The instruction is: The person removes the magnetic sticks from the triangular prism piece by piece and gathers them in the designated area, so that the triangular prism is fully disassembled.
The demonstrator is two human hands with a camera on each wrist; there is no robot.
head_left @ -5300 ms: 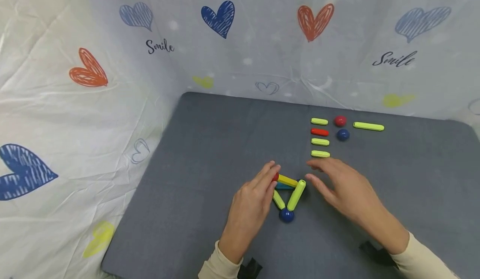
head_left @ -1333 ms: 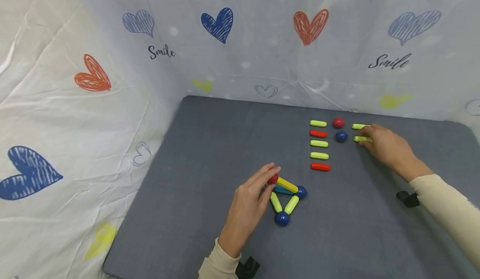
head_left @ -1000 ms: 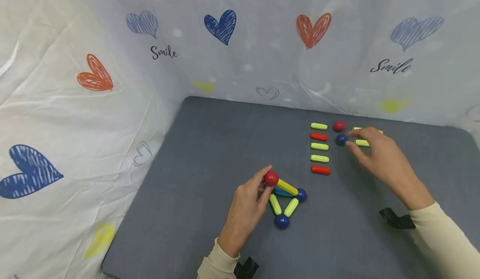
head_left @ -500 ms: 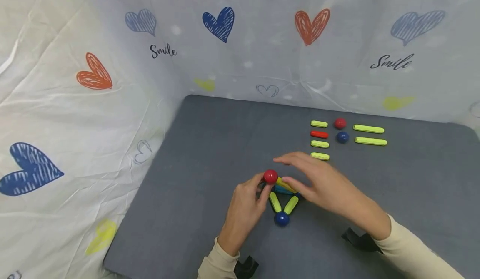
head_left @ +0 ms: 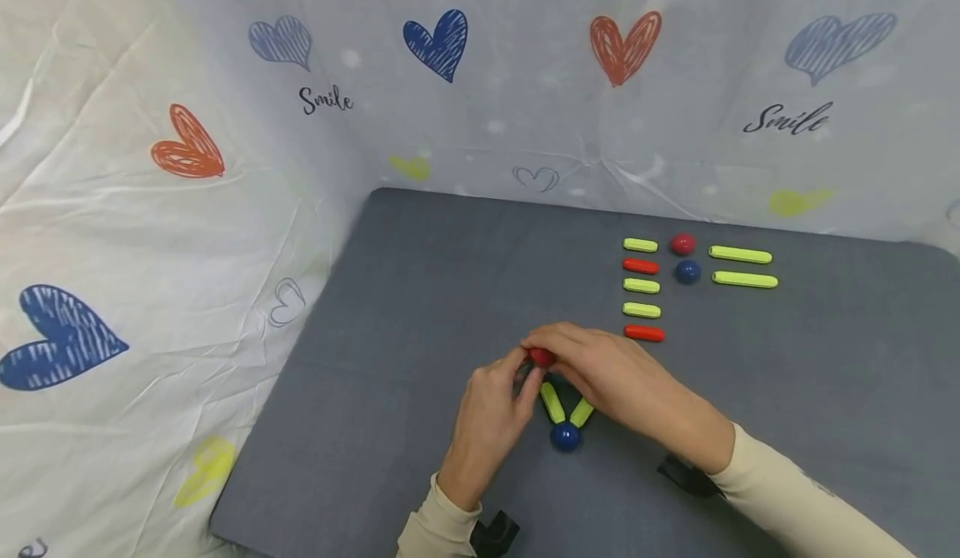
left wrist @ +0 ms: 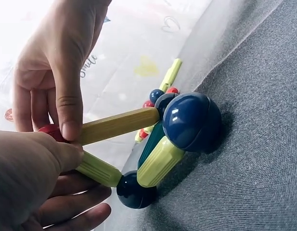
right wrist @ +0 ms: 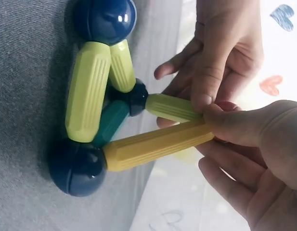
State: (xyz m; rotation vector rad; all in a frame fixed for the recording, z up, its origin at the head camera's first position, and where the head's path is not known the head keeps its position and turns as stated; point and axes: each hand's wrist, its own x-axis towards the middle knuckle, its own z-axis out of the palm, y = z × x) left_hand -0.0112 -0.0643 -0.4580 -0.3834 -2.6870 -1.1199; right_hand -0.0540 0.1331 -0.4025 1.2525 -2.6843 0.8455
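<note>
A small frame of building sticks and balls stands on the grey table. Its base has three blue balls [left wrist: 192,122], joined by two light green sticks [right wrist: 88,91] and a teal stick [right wrist: 110,124]. A yellow stick [left wrist: 120,126] and another light green stick [right wrist: 172,108] slope up from the base to a red ball [head_left: 542,357]. My left hand [head_left: 491,425] pinches this ball from the left, thumb and fingers at either side. From the right, my right hand [head_left: 626,379] pinches it where the yellow stick ends. In the head view it hides most of that stick.
Toward the back right lie a column of short green sticks [head_left: 641,286] and red sticks [head_left: 644,333], a loose red ball [head_left: 682,244], a loose blue ball [head_left: 687,271] and two long green sticks [head_left: 745,280]. A printed cloth [head_left: 495,125] rises behind the table.
My right hand laid a second long green stick at the back right, then came back left to the frame and took hold of the red ball. My left hand stayed at the ball.
</note>
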